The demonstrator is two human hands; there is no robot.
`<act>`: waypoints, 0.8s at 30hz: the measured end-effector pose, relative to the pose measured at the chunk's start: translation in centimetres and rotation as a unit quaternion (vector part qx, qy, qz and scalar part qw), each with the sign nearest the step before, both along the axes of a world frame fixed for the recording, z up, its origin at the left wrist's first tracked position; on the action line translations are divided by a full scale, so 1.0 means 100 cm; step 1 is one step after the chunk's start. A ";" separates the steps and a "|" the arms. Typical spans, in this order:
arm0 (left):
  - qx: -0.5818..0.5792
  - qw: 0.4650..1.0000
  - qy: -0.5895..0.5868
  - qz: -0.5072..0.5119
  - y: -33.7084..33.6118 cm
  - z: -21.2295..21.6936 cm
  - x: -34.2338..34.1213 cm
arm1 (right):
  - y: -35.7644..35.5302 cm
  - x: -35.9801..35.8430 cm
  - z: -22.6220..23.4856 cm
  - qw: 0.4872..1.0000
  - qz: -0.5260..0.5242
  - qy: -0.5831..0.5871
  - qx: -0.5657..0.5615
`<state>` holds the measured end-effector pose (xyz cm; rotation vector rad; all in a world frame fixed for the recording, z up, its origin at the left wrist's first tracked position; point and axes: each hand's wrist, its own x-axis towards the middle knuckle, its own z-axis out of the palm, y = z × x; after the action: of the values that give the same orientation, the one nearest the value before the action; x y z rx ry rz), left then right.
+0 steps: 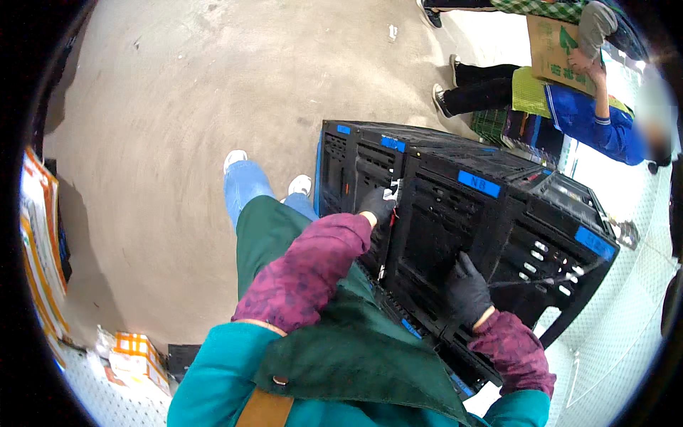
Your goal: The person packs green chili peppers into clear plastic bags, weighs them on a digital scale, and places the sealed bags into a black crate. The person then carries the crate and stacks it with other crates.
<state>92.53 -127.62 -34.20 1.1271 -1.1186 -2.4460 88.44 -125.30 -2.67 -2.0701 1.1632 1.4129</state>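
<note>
My left hand (pixel 378 205), in a dark glove, is closed at the seam between two black plastic crates. Small white pieces (pixel 390 193) show at its fingertips and a thin red piece (pixel 393 218) hangs just below; what the fingers grip is too small to make out. My right hand (pixel 467 290), also in a black glove, lies against the side wall of a black crate (pixel 435 235), its fingers stretched upward. Blue labels (pixel 478 183) mark the crates. Small white clips or openings (pixel 535 260) dot the crate at the right.
At the upper right a person in blue (pixel 583 110) holds a cardboard box (pixel 558 53), beside a green crate (pixel 489 124). White-and-orange parcels (pixel 139 356) lie at lower left, with more packages (pixel 41 235) along the left edge. Concrete floor (pixel 163 178) stretches left of the crates.
</note>
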 end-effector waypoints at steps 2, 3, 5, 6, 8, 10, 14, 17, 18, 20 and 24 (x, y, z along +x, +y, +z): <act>0.026 0.998 0.022 -0.051 -0.010 0.002 -0.003 | 0.010 0.000 0.010 0.997 -0.007 -0.064 -0.053; 0.039 0.996 0.034 -0.077 -0.014 0.004 -0.003 | 0.017 -0.001 0.013 0.991 -0.005 -0.094 -0.095; 0.016 0.999 0.005 -0.031 -0.015 0.012 -0.003 | 0.011 0.012 0.022 0.997 -0.066 -0.005 0.028; 0.032 0.999 0.027 0.032 0.001 0.000 -0.012 | -0.003 0.023 0.028 0.984 -0.108 0.062 0.127; 0.203 0.962 0.133 0.124 -0.016 0.023 -0.013 | -0.017 0.023 0.031 0.988 -0.069 0.050 0.131; 0.177 0.971 0.115 0.108 -0.047 0.027 -0.008 | -0.010 0.015 0.035 0.995 -0.014 0.032 0.090; 0.128 0.965 0.097 0.209 -0.095 0.006 0.014 | -0.009 0.015 0.037 1.000 0.009 0.005 0.022; -0.061 0.988 0.030 0.137 -0.066 -0.030 0.019 | 0.045 -0.006 0.028 0.830 -0.531 -0.154 -0.074; -0.044 0.992 -0.020 0.112 -0.059 -0.025 0.023 | 0.053 -0.010 0.025 0.787 -0.589 -0.165 -0.081; -0.018 0.994 -0.097 0.054 -0.040 -0.015 0.039 | 0.050 -0.010 0.024 0.833 -0.534 -0.137 -0.052; -0.041 0.994 -0.070 -0.074 -0.020 0.002 0.048 | 0.017 0.004 0.029 0.975 -0.219 -0.036 0.028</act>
<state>97.31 -129.65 -34.02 1.2483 -1.3779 -2.4355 88.87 -123.60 0.22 -1.6730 1.4215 1.1336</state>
